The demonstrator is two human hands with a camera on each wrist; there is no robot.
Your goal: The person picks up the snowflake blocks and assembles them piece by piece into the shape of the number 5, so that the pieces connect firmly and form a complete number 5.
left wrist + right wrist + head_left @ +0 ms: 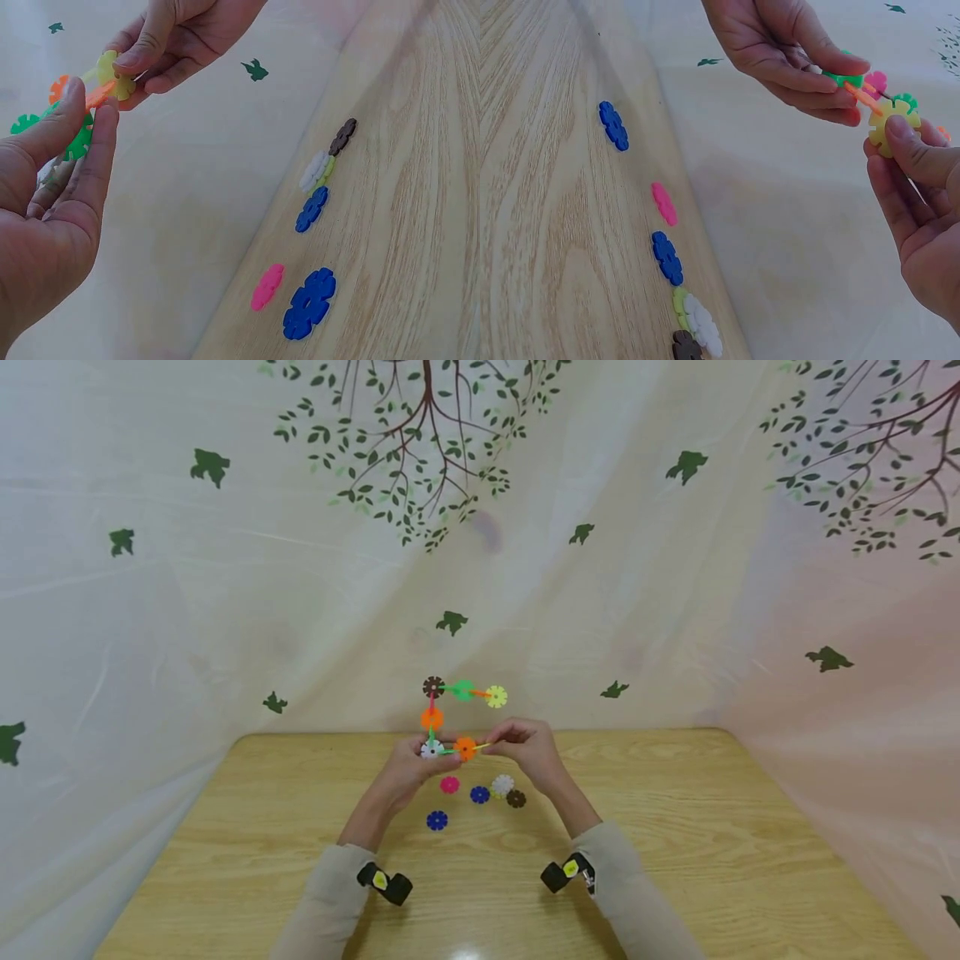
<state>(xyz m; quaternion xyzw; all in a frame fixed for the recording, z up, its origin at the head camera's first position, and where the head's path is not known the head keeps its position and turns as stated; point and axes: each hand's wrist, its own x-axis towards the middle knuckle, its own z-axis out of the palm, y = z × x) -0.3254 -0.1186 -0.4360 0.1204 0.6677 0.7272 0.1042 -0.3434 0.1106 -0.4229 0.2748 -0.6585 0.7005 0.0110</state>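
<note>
A chain of interlocking flower-shaped plastic discs is held up above the table. At its lower end, my left hand (405, 772) pinches a green disc (79, 141) between thumb and fingers, beside a white disc (432, 749). An orange disc (466, 748) links the green one to a yellow disc (889, 126). My right hand (531, 752) pinches that yellow disc between thumb and fingers. The rest of the chain rises past another orange disc (431, 719) to a dark brown disc (433, 687), then runs right through a green disc (463, 691) to a pale yellow disc (497, 697).
Loose discs lie on the wooden table (675, 827) below the hands: a pink disc (449, 785), two blue ones, a brown disc (516, 798), and a white disc (703, 325) overlapping a yellow-green disc (681, 306). A pale curtain (337, 610) with printed leaves hangs behind the table.
</note>
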